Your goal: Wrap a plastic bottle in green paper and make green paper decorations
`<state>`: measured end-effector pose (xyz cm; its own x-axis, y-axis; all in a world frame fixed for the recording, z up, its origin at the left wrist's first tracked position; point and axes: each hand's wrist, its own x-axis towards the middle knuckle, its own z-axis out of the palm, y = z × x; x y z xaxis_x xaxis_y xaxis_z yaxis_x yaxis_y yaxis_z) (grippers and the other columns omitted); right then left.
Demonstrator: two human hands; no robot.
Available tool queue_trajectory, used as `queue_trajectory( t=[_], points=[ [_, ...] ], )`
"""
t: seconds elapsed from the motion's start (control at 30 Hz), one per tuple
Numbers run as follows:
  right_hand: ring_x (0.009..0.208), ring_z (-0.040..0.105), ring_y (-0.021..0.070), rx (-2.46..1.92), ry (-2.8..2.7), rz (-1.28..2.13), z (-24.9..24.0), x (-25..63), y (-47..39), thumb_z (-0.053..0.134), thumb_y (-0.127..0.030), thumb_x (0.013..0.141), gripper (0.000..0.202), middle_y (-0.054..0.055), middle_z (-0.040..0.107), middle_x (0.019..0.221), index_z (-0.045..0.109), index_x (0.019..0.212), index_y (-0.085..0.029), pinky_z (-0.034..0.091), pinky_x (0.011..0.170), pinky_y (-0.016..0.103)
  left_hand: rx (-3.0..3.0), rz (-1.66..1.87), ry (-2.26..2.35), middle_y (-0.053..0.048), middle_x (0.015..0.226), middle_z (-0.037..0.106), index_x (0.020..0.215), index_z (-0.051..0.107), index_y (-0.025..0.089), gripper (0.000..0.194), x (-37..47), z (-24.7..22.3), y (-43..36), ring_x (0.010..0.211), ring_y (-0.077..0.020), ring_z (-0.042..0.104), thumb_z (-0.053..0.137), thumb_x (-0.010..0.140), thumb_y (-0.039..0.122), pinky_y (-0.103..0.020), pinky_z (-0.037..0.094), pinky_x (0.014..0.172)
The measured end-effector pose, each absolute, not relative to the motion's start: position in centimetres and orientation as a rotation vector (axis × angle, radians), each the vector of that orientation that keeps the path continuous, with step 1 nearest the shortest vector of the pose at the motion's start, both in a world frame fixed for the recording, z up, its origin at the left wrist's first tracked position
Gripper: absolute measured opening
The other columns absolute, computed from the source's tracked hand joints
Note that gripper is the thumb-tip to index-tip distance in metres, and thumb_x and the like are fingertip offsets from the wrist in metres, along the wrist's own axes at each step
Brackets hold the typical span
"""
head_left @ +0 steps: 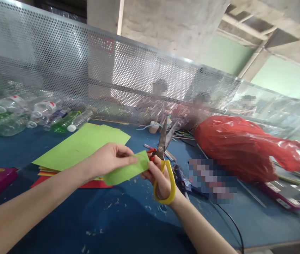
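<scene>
A small piece of green paper (124, 171) is pinched between the thumb and fingers of my left hand (112, 157). My right hand (161, 178) has its fingers through the yellow handles of the scissors (167, 141), whose blades stand apart and point away from me. The fingertips of that hand come up to the right edge of the green piece. Behind my left hand lies a stack of paper (78, 146), green on top, with yellow, orange and red sheets at its lower edge.
Plastic bottles (44, 109) line the back left. A magenta tool (1, 180) is at the left edge. On the right are a blue glue gun (183, 180) with a black cord, a red plastic bag (234, 144) and a perforated metal screen (134, 74) behind. Paper scraps dot the blue table (128, 225).
</scene>
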<state>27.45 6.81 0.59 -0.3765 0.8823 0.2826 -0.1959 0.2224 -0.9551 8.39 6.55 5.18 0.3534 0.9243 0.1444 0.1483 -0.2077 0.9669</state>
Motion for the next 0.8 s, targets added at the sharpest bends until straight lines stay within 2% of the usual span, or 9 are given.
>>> queue_trajectory(
  t=[0.1, 0.17, 0.27, 0.53, 0.8],
  points=[
    [0.053, 0.033, 0.0098, -0.633, -1.498, 1.473, 0.5, 27.3, 6.3, 0.039, -0.073, 0.08, 0.053, -0.003, 0.038, 0.072, 0.048, 0.088, -0.021, 0.048, 0.057, 0.03, 1.35, 1.176, 0.906, 0.0, 0.062, 0.067, 0.074, 0.069, 0.022, 0.018, 8.1, 4.9, 7.1, 0.046, -0.0113, 0.056, 0.066, 0.076, 0.039, -0.021, 0.042, 0.043],
    [0.055, 0.034, 0.0107, -0.692, -1.621, 1.501, 0.8, 27.3, 5.7, 0.035, -0.076, 0.079, 0.058, -0.003, 0.037, 0.07, 0.048, 0.088, -0.02, 0.051, 0.063, 0.033, 1.278, 1.273, 0.911, 0.001, 0.06, 0.066, 0.078, 0.066, 0.023, 0.019, 8.1, 5.0, 7.1, 0.042, -0.0113, 0.056, 0.066, 0.077, 0.042, -0.021, 0.043, 0.041],
    [0.06, 0.04, 0.0122, -0.805, -1.796, 1.385, 1.0, 27.4, 4.9, 0.038, -0.074, 0.079, 0.057, -0.002, 0.04, 0.072, 0.049, 0.092, -0.02, 0.052, 0.069, 0.035, 1.25, 1.324, 0.956, 0.001, 0.064, 0.069, 0.087, 0.061, 0.024, 0.023, 8.3, 5.3, 6.8, 0.043, -0.0147, 0.061, 0.064, 0.078, 0.045, -0.023, 0.046, 0.039],
    [0.064, 0.046, 0.0144, -0.942, -2.002, 0.939, -0.6, 27.9, 5.3, 0.039, -0.065, 0.086, 0.047, 0.002, 0.05, 0.078, 0.051, 0.091, -0.02, 0.048, 0.064, 0.029, 1.309, 1.281, 0.958, 0.001, 0.065, 0.07, 0.088, 0.058, 0.024, 0.024, 9.2, 4.8, 6.0, 0.044, -0.0172, 0.064, 0.061, 0.08, 0.047, -0.025, 0.05, 0.039],
    [0.073, 0.052, 0.0183, -0.948, -2.004, 0.841, -0.4, 27.9, 5.2, 0.044, -0.06, 0.086, 0.042, 0.005, 0.056, 0.084, 0.054, 0.094, -0.02, 0.047, 0.065, 0.028, 1.294, 1.255, 0.974, 0.002, 0.058, 0.065, 0.093, 0.06, 0.023, 0.027, 9.8, 4.5, 5.7, 0.046, -0.0166, 0.063, 0.061, 0.079, 0.047, -0.025, 0.047, 0.043]
  ],
)
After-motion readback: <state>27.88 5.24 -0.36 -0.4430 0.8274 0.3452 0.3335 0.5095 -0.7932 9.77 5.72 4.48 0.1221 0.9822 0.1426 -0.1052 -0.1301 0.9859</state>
